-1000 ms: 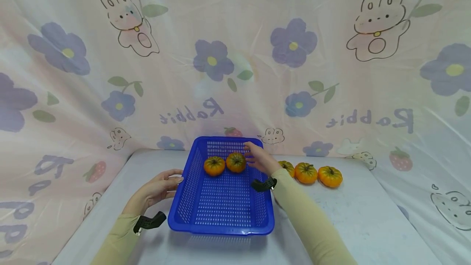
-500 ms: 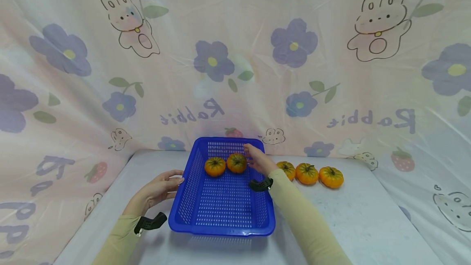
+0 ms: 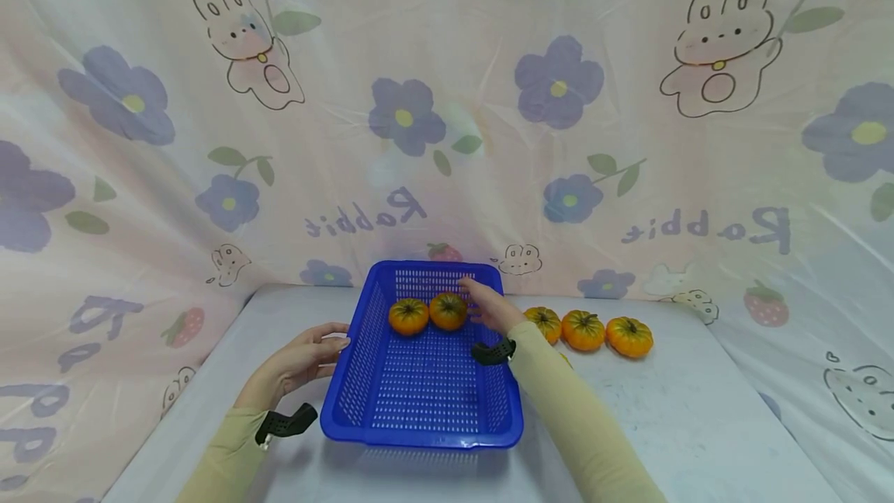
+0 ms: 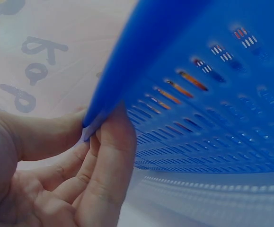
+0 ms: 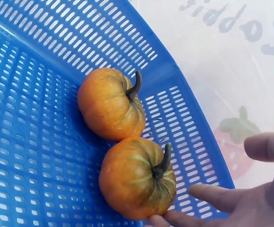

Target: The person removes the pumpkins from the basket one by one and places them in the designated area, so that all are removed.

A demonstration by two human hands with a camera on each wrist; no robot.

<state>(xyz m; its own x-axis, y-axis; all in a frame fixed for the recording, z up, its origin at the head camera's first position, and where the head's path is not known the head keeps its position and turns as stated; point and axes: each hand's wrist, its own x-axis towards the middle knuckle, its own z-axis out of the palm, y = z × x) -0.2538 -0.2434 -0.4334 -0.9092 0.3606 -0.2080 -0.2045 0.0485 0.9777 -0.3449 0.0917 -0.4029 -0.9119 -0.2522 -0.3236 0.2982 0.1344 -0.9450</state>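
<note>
Two small orange pumpkins with green-streaked tops sit side by side at the far end of a blue plastic basket [image 3: 419, 438], the left pumpkin [image 3: 408, 317] and the right pumpkin [image 3: 448, 312]. My left hand [image 3: 300, 359] pinches the basket's left rim between thumb and fingers, as the left wrist view shows. My right hand [image 3: 492, 309] reaches over the basket's right side, fingers mostly straight. In the right wrist view its lower fingertips [image 5: 158, 220] appear to touch the nearer pumpkin, while the thumb and another finger are apart from it.
Three more pumpkins stand in a row on the white table [image 3: 670, 410] right of the basket: one beside the right wrist [image 3: 543, 324], a middle one [image 3: 583, 330] and an outer one [image 3: 629, 337]. A yellow bit shows behind the right forearm. A patterned curtain [image 3: 475, 177] hangs behind.
My right hand and forearm have shifted slightly left, and a yellow bit now shows beside the forearm. The left hand, basket and pumpkins look almost unchanged.
</note>
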